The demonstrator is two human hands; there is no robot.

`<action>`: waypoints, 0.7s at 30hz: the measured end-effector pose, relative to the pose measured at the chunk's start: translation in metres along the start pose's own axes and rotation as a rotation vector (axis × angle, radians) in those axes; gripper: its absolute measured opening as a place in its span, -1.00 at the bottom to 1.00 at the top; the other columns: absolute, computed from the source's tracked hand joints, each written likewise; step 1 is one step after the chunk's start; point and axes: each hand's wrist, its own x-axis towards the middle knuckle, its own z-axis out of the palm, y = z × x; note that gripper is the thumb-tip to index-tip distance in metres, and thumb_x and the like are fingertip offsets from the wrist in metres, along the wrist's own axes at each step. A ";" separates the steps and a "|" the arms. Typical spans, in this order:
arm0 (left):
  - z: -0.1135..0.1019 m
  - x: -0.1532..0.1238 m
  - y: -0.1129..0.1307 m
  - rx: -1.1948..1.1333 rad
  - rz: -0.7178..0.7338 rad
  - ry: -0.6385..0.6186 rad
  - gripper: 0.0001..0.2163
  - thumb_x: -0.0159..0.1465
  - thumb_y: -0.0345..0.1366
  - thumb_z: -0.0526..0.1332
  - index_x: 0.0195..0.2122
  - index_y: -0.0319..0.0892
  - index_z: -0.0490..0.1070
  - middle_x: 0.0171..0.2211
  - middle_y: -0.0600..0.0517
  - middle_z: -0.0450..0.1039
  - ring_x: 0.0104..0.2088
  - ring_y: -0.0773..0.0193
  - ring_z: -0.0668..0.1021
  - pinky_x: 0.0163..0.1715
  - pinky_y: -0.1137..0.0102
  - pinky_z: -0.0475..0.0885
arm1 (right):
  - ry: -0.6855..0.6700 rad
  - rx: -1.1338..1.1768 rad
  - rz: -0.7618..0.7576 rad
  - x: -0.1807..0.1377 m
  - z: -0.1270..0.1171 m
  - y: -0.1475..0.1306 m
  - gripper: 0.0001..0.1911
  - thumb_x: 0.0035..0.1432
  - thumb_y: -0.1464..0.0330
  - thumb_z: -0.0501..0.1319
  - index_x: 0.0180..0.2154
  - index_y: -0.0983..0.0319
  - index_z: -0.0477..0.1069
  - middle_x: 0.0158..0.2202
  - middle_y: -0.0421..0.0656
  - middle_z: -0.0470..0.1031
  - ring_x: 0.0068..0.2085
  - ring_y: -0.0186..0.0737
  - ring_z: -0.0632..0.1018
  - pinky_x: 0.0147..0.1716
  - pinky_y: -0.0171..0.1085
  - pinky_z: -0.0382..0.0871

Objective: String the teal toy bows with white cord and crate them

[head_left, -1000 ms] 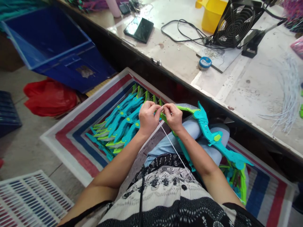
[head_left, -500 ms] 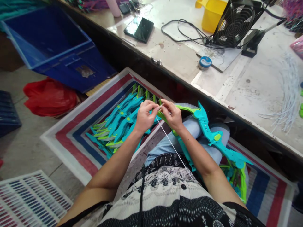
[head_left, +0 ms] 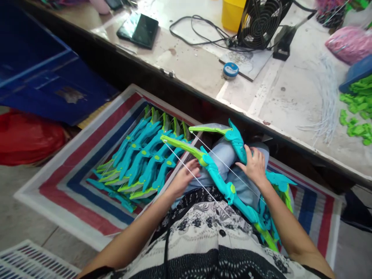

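Note:
Two toy bows with teal middles, lime-green limb ends and white strings lie across my lap. The farther toy bow (head_left: 235, 140) has my right hand (head_left: 255, 164) around its teal middle, thumb and fingers on either side. Nearer my body rests the other toy bow (head_left: 218, 179), slanting down to the right. My left hand (head_left: 186, 179) is beside its upper limb and string, fingers apart and holding nothing. To the left, several similar bows (head_left: 142, 153) lie in a row inside a striped lined tray (head_left: 78, 186).
The worktable (head_left: 194, 64) bears a black fan (head_left: 260, 25), a blue-lidded round tin (head_left: 230, 70), a phone-like black device (head_left: 142, 31), white strings (head_left: 325, 104) and lime-green parts (head_left: 359, 100). A blue bin (head_left: 52, 81) and red bag (head_left: 29, 139) stand left. More bow parts lie at right.
My hands have parted from their pinch at the limb tip and string. My right hand has moved right to the farther bow; the left has dropped lower. The view has shifted right.

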 end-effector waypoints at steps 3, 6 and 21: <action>0.020 0.002 -0.020 -0.067 -0.008 -0.190 -0.25 -0.03 -0.13 0.48 0.22 0.02 0.29 0.23 -0.12 0.31 0.25 -0.07 0.33 0.10 0.12 0.41 | -0.125 0.042 0.005 -0.009 0.005 0.014 -0.34 0.09 0.42 0.18 0.25 0.33 0.20 -0.04 0.14 0.42 0.06 0.16 0.38 0.10 0.11 0.24; 0.032 0.026 -0.019 -0.074 0.065 -0.211 -0.10 -0.09 -0.17 0.50 0.29 0.09 0.13 0.28 -0.07 0.24 0.28 -0.03 0.29 0.11 0.19 0.40 | -0.274 0.293 0.009 0.006 -0.005 0.021 -0.35 0.05 0.39 0.20 0.22 0.30 0.25 -0.02 0.09 0.46 0.02 0.06 0.46 0.05 -0.02 0.36; 0.015 0.031 0.000 0.671 0.212 0.385 -0.43 -0.08 0.13 0.38 -0.20 -0.16 0.31 -0.43 0.06 0.42 -0.33 0.14 0.53 -0.27 0.29 0.43 | -1.454 1.061 0.045 0.098 -0.009 0.045 -0.28 -0.30 0.05 0.51 -0.13 0.33 0.50 -0.24 -0.11 0.59 -0.35 -0.28 0.56 -0.29 -0.32 0.46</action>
